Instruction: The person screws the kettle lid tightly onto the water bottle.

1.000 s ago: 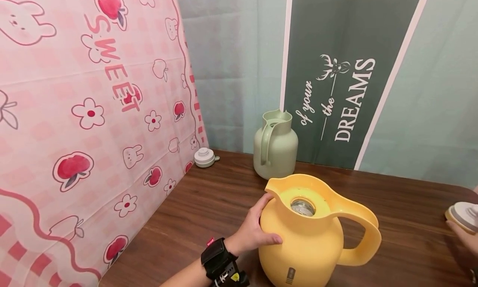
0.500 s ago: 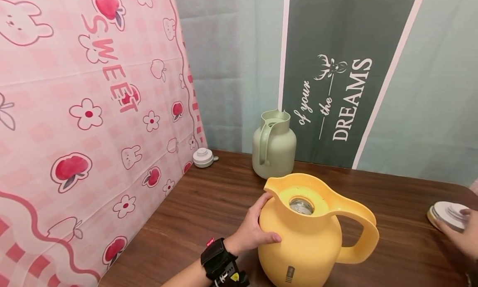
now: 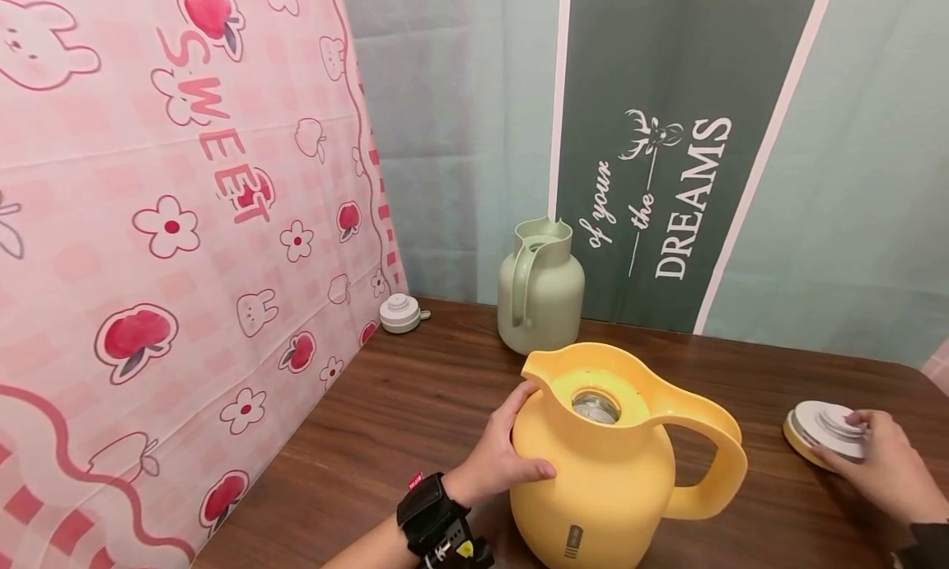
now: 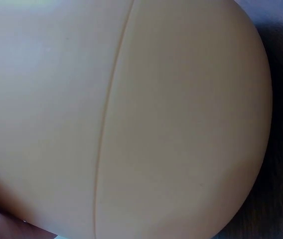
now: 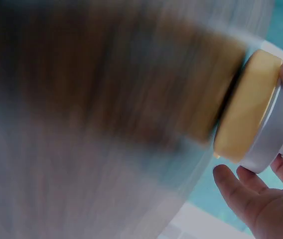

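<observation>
A yellow thermos jug [image 3: 593, 503] stands on the table in the head view, its round mouth uncovered and its handle to the right. My left hand [image 3: 504, 454] holds its left side, thumb across the front, most fingers hidden behind. The jug's smooth body [image 4: 171, 114] fills most of the left wrist view. Right of the jug, my right hand [image 3: 893, 470] grips a white jug lid [image 3: 826, 429] with a yellow base. Seen from the right wrist, thumb and fingers hold the lid [image 5: 251, 109] from opposite sides, close to the tabletop; whether it touches is unclear.
Behind the yellow jug stands a pale green thermos jug [image 3: 541, 297], handle facing me. A white-topped lid [image 3: 400, 314] with a small tab lies at the table's back left. Pink printed cloth [image 3: 222, 264] hangs on the left, and a green curtain [image 3: 638, 141] closes off the back.
My right hand has come in from the right edge, carrying the lid leftward toward the yellow jug. The left hand stays on the jug; the head view has shifted slightly.
</observation>
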### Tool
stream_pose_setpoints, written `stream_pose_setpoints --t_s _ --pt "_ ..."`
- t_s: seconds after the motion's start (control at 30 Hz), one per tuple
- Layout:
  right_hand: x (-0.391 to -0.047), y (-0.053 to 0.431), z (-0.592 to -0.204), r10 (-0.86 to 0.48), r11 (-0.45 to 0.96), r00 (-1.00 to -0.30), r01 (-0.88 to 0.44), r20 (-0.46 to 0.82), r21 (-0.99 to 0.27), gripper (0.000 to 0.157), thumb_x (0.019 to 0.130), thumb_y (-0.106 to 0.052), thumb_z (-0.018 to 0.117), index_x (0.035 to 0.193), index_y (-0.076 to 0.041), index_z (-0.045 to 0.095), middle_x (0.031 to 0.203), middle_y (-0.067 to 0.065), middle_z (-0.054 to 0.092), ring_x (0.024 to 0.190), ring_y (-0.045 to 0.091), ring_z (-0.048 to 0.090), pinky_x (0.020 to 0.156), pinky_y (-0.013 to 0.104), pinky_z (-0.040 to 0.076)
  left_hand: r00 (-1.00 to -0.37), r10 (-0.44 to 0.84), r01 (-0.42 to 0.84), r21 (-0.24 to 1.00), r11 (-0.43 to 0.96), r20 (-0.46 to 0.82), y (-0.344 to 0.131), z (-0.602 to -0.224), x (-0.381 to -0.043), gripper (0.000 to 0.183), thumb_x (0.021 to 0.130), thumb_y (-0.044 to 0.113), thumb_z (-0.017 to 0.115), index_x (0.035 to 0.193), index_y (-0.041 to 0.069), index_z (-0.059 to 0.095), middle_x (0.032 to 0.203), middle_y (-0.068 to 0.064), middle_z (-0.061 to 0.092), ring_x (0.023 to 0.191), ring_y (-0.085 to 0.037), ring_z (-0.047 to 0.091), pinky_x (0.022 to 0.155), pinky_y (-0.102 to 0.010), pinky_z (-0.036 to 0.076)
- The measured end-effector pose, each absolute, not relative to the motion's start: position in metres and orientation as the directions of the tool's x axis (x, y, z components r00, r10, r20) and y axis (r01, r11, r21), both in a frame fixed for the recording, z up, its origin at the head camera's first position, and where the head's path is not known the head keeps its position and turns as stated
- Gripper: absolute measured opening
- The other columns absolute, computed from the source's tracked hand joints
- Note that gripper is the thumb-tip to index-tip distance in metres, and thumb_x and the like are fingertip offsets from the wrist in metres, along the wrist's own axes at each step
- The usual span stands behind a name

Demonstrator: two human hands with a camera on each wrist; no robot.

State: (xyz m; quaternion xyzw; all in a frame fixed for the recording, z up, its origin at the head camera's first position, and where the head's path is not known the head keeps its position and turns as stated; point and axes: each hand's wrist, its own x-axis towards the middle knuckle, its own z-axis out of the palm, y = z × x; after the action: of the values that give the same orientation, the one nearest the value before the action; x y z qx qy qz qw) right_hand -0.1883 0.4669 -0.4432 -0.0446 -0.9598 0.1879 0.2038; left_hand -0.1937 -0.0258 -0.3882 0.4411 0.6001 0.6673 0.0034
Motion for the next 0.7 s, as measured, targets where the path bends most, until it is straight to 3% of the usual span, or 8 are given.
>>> stream_pose_setpoints --t_s 0.13,0.23,0.37,0.53,0.7 --pt "-0.185 0.449 -0.437 0.094 0.922 -0.930 -0.053 0.356 -0.383 0.065 0.076 -0.017 0.080 0.104 0.017 0.033 0.093 0.035 0.036 0.083 0.046 0.041 0.063 0.055 0.037 -0.611 0.533 0.525 0.804 -0.281 0.585 -0.026 -0.389 -0.194 0.087 0.078 0.062 0.066 0.140 0.010 0.034 0.126 -0.010 0.052 0.110 -0.017 0.055 0.092 -0.036 0.047" --pt "-0.181 0.437 -0.435 0.033 0.914 -0.922 -0.128 0.385 -0.384 0.065 0.070 -0.018 0.085 0.102 0.012 0.037 0.093 0.031 0.040 0.081 0.039 0.043 0.063 0.034 0.041 -0.614 0.536 0.515 0.808 -0.285 0.580 -0.026 -0.389 -0.194 0.087 0.077 0.062 0.067 0.139 0.010 0.034 0.126 -0.009 0.051 0.110 -0.018 0.055 0.092 -0.036 0.047" --pt "-0.173 0.422 -0.434 -0.039 0.900 -0.911 -0.211 0.411 -0.382 0.066 0.061 -0.016 0.090 0.098 0.007 0.041 0.092 0.023 0.045 0.079 0.018 0.045 0.055 0.013 0.028 -0.616 0.540 0.500 0.815 -0.294 0.573 -0.026 -0.388 -0.193 0.087 0.077 0.062 0.067 0.140 0.011 0.034 0.126 -0.009 0.051 0.111 -0.018 0.055 0.093 -0.036 0.047" --pt "-0.163 0.403 -0.433 -0.118 0.873 -0.892 -0.303 0.435 -0.383 0.065 0.055 -0.010 0.091 0.095 0.003 0.042 0.089 0.014 0.046 0.076 -0.005 0.034 0.057 0.009 0.029 -0.614 0.539 0.498 0.812 -0.304 0.577 -0.026 -0.388 -0.193 0.087 0.077 0.061 0.067 0.140 0.010 0.034 0.127 -0.008 0.051 0.111 -0.019 0.055 0.093 -0.036 0.047" --pt "-0.151 0.384 -0.434 -0.216 0.842 -0.838 -0.420 0.502 -0.339 0.069 0.045 -0.004 0.093 0.092 -0.001 0.043 0.086 0.009 0.047 0.074 -0.004 0.037 0.055 0.010 0.030 -0.614 0.538 0.499 0.812 -0.303 0.578 -0.026 -0.390 -0.194 0.087 0.077 0.061 0.067 0.140 0.010 0.034 0.127 -0.008 0.051 0.111 -0.019 0.055 0.093 -0.036 0.047"
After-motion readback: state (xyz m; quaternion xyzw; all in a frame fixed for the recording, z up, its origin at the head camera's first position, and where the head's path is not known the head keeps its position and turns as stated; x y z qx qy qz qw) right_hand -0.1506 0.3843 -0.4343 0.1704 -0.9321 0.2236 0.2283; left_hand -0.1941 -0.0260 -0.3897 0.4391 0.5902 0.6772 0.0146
